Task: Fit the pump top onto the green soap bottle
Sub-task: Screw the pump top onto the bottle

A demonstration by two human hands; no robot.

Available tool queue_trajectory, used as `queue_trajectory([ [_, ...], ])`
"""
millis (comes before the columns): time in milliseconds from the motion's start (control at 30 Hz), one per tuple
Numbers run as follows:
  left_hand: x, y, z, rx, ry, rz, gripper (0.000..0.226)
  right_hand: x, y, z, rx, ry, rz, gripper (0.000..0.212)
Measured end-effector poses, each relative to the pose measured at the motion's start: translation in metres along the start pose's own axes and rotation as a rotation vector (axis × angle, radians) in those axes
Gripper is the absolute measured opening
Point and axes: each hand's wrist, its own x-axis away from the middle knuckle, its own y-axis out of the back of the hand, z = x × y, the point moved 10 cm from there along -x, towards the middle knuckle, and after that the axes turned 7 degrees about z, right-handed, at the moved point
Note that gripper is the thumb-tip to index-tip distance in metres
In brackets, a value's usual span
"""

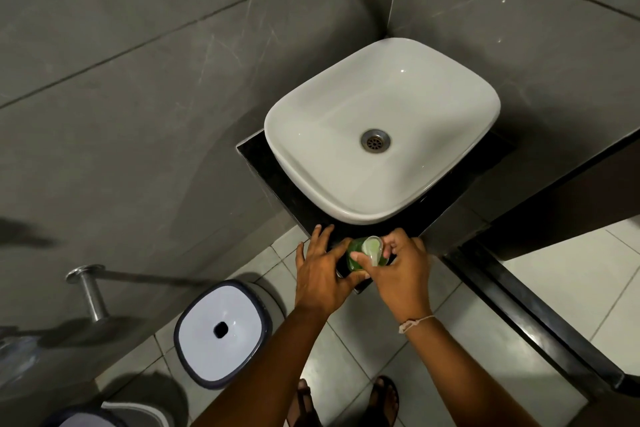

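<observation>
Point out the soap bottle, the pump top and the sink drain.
soap bottle [354, 258]: head view, green side wall.
pump top [371, 247]: head view, pale round cap.
sink drain [375, 140]: head view, metal grate.

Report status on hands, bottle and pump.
Left hand steadying green soap bottle on black counter. Right hand holding pump top at bottle mouth; seating unclear. Nothing in the way.

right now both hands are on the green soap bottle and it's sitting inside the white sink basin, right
Not quite. In the head view both the left hand and right hand are on the green soap bottle, but it stands on the black counter in front of the white sink basin.
</observation>
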Motion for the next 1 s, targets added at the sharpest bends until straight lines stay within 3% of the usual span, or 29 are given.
queue_trajectory([
  [233,0.0,0.0,0.001,0.007,-0.007,-0.012,0.069,0.001,-0.005,0.0,-0.02,0.043,0.079,0.052],
  [333,0.0,0.0,0.001,0.005,-0.008,-0.01,0.075,0.001,0.002,0.003,0.063,0.103,0.04,0.032],
  [433,0.0,0.001,-0.001,0.001,-0.008,-0.005,0.073,-0.004,0.001,0.006,0.127,0.144,0.085,0.025],
  [700,0.001,0.003,-0.003,0.004,-0.017,-0.007,0.073,-0.015,-0.006,0.014,0.348,0.295,0.233,0.039],
  [833,0.002,0.002,-0.002,0.009,-0.022,-0.015,0.075,-0.014,0.005,0.007,0.312,0.21,0.099,0.026],
  [1000,0.001,0.002,-0.001,0.001,-0.022,-0.011,0.077,-0.005,0.0,0.002,0.171,0.113,0.082,0.033],
])
